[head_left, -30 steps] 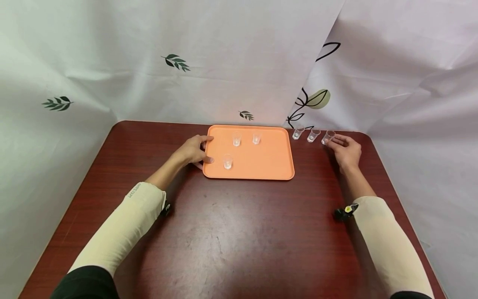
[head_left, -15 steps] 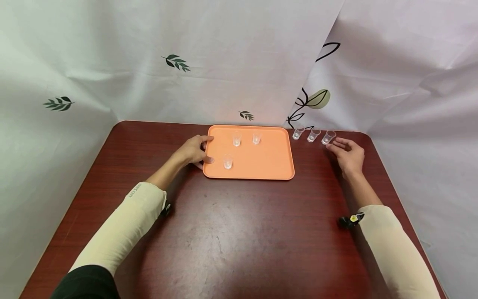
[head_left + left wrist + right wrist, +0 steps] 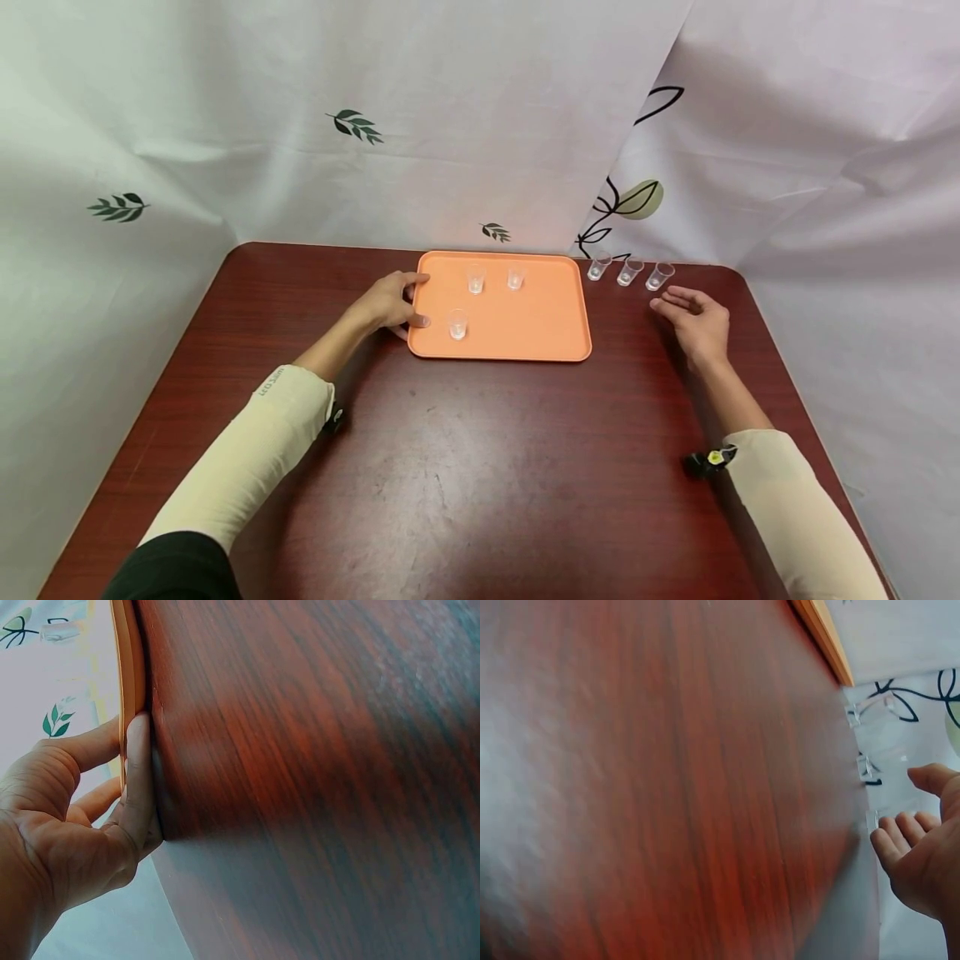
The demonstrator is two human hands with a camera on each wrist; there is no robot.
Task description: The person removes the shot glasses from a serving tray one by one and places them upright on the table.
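My left hand (image 3: 386,302) grips the left edge of an orange tray (image 3: 540,325), thumb over the rim; the left wrist view has the fingers on both sides of the tray's edge (image 3: 129,667). Three small clear shot glasses stand on the tray: a back-left glass (image 3: 476,281), a back-right glass (image 3: 515,277) and a front glass (image 3: 457,325). Right of the tray is a row of three more: a left glass (image 3: 598,267), a middle glass (image 3: 629,272) and a right glass (image 3: 659,277). Just in front of that last glass, my right hand (image 3: 701,325) holds nothing, its fingers loosely bent.
The dark red wooden table (image 3: 480,467) ends at the back against a white cloth (image 3: 450,125) printed with leaves. The tray and the row of glasses are close to that back edge. More cloth (image 3: 862,275) hangs along the right side.
My right hand has let go of the rightmost glass in the row and drawn back toward me. That glass stays in place. The left hand and the tray have not moved.
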